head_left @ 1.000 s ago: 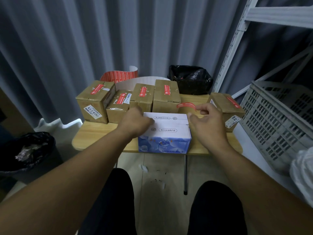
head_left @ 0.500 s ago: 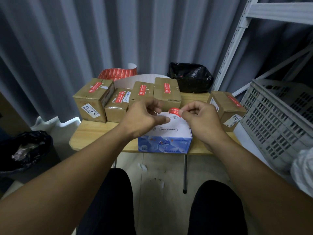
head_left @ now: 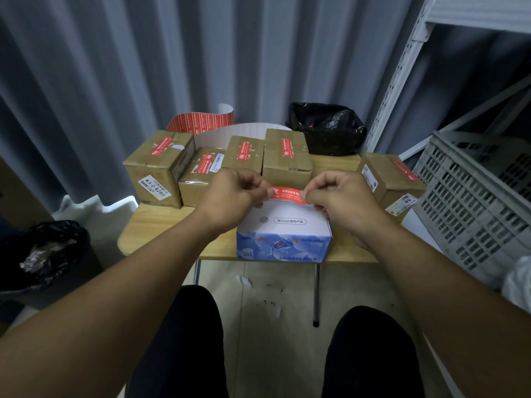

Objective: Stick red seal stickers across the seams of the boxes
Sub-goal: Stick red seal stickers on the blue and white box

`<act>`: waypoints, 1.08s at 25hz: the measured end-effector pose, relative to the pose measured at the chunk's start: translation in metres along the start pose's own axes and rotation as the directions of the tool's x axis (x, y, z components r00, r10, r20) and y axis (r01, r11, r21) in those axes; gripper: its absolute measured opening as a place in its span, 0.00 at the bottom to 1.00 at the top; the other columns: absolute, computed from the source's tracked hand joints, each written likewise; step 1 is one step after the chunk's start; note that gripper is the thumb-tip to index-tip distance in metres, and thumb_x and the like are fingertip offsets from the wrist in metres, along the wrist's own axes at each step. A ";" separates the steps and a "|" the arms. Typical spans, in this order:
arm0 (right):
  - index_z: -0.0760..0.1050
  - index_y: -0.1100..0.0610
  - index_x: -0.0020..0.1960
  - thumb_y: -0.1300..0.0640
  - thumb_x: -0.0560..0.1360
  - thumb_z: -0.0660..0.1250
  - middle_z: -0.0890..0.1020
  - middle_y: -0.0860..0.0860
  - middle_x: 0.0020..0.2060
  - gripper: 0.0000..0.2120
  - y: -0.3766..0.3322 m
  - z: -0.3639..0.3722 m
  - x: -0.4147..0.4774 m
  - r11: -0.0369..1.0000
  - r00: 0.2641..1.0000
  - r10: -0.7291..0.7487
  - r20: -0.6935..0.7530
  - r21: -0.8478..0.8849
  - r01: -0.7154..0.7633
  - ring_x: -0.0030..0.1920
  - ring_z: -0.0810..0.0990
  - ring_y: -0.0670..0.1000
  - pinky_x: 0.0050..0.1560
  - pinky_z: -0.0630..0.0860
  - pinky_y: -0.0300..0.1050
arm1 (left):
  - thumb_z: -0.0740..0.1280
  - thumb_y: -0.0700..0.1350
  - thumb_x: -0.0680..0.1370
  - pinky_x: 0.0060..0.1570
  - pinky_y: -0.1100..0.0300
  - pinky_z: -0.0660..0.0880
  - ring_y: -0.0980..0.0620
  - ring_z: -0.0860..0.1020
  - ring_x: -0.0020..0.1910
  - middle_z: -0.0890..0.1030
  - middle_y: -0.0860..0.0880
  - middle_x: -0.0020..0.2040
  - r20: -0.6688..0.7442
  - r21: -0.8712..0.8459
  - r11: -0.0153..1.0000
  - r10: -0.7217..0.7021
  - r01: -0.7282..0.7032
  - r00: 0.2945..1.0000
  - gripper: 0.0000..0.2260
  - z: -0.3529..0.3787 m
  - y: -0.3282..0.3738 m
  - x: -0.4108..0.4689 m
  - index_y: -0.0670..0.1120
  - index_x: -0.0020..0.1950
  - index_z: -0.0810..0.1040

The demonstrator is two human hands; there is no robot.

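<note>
Red seal sticker (head_left: 286, 193), one: stretched flat between the left hand (head_left: 232, 196) and right hand (head_left: 342, 199), each pinching an end, held taut over the far top edge of the white box (head_left: 287, 228) beneath them, probably to lay it straight across the seam.

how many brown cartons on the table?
5. Back row, left to right: carton, carton, carton, carton; fifth carton far right. Others may hide behind.
</note>
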State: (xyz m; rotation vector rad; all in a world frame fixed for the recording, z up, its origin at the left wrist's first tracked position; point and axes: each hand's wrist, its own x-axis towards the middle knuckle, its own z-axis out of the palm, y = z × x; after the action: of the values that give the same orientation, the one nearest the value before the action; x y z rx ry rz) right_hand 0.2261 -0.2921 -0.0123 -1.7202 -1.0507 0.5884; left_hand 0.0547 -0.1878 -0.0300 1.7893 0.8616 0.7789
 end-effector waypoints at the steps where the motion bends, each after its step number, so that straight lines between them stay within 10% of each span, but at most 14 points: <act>1: 0.80 0.59 0.38 0.66 0.71 0.76 0.80 0.48 0.28 0.06 0.000 0.000 0.002 1.000 1.000 0.016 0.001 0.003 -0.016 0.28 0.73 0.43 0.30 0.71 0.35 | 0.73 0.39 0.77 0.35 0.63 0.73 0.58 0.78 0.31 0.82 0.50 0.34 -0.007 -0.012 1.000 -0.017 0.017 1.000 0.03 -0.001 -0.001 0.002 0.41 0.44 0.84; 27: 0.82 0.58 0.37 0.58 0.69 0.80 0.85 0.51 0.35 0.08 0.023 0.005 0.026 0.968 0.992 0.118 0.041 -0.226 -0.106 0.36 0.82 0.47 0.44 0.81 0.46 | 0.70 0.44 0.77 0.34 0.61 0.68 0.52 0.79 0.41 0.83 0.50 0.41 0.013 0.423 0.899 -0.131 0.113 0.991 0.07 0.009 0.000 0.013 0.47 0.40 0.83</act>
State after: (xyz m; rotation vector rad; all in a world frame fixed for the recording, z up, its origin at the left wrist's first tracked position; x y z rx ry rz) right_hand 0.2443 -0.2701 -0.0333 -1.9803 -1.0967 0.6097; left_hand 0.0694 -0.1812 -0.0311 2.0934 1.1704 0.4933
